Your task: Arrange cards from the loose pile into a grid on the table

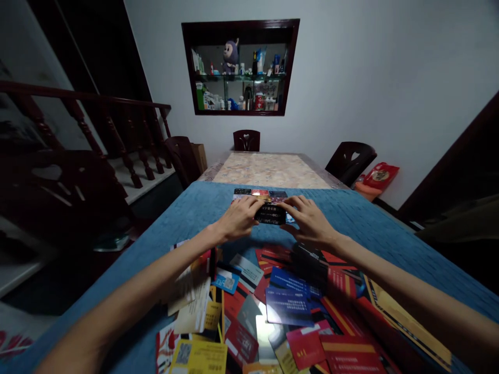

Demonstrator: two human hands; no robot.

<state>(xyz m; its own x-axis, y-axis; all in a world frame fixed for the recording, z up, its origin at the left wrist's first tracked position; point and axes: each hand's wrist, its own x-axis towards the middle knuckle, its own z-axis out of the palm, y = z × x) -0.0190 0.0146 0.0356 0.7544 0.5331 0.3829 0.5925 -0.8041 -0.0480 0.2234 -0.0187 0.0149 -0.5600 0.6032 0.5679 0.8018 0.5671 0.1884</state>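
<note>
A black card point(270, 214) was pinched at opposite ends by left hand point(240, 214) and right hand point(309, 219), seemingly for steadiness.

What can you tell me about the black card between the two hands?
The black card is a dark, glossy-looking rectangle with rows of pale print, too blurred to read fully. It is held wide side across, printed face toward the camera. The left hand grips its left end, the right hand its right. It partly hides the cards laid out beyond it; whether it is one card or several together, I cannot tell.
</note>
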